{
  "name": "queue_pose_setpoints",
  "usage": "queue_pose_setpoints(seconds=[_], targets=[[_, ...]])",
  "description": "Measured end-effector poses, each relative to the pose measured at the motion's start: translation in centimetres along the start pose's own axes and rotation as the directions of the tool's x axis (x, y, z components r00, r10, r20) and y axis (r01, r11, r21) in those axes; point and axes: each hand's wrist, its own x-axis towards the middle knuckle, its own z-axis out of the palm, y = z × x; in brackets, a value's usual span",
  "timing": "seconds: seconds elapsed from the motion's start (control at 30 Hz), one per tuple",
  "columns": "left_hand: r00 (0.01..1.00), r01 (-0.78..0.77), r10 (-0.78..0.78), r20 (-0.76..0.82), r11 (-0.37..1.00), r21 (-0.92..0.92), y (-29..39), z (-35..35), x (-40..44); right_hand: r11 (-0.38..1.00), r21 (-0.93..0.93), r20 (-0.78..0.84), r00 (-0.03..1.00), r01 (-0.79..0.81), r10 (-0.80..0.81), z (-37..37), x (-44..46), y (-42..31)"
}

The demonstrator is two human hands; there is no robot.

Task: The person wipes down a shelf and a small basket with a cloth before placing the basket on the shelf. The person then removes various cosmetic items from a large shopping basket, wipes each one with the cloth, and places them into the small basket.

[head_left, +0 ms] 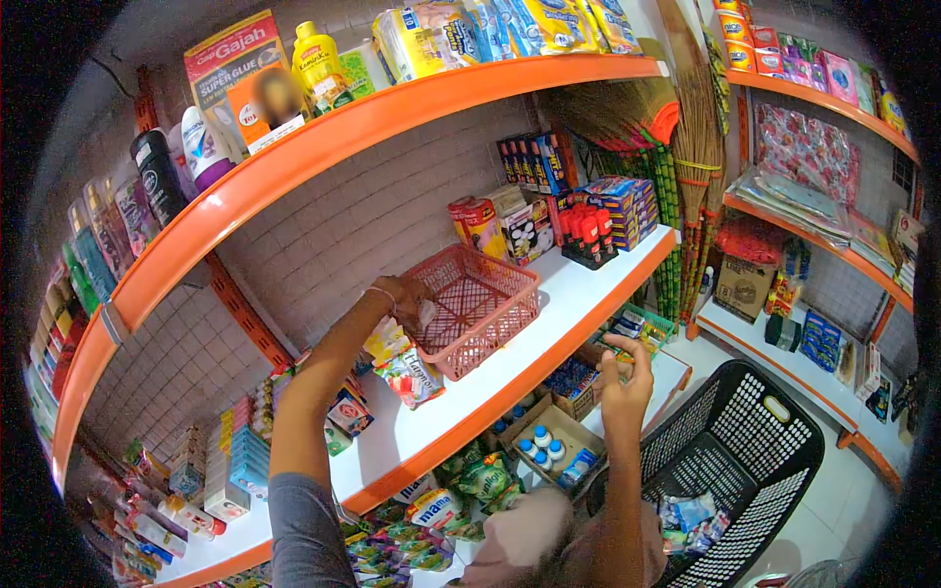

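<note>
A pink plastic basket (480,338) with slotted sides sits on the white middle shelf, its floor mostly bare. My left hand (400,297) reaches over its left end, fingers curled round a small whitish thing (427,314) that I cannot identify. Beneath that forearm, colourful Harmony packets (407,372) lie against the basket's near left side. My right hand (624,372) is raised in front of the shelf edge, fingers loosely bent and apart with nothing visible in them. Below it, a carton (559,446) holds white bottles with blue caps.
A black slatted crate (784,441) with some packets inside stands on the floor at right. Red-capped tubes (588,233) and boxes occupy the shelf's right end. An orange-edged upper shelf (392,113) overhangs the work area. Brooms (698,147) stand at the corner.
</note>
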Motion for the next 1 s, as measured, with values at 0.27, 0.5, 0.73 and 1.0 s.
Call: queue_pose_setpoints(seconds=[0.27,0.5,0.73,1.0], targets=[[0.996,0.021,-0.016,-0.092,0.998,0.055,-0.8,0.4,0.3,1.0,0.002,-0.009,1.0,0.008,-0.008,-0.3,0.2,0.1],[0.935,0.268,-0.166,-0.313,0.909,0.318,0.0,-0.9,-1.8,0.998,0.02,-0.016,0.998,0.054,-0.053,-0.1,0.3,0.8],[0.949,0.227,-0.162,-0.269,0.947,0.229,-3.8,1.0,1.1,1.0,0.006,-0.004,1.0,0.015,-0.015,-0.2,0.2,0.4],[0.978,0.196,-0.177,-0.106,0.96,0.198,-0.8,0.2,-0.6,1.0,0.027,-0.001,1.0,-0.013,0.013,-0.4,0.3,0.4]])
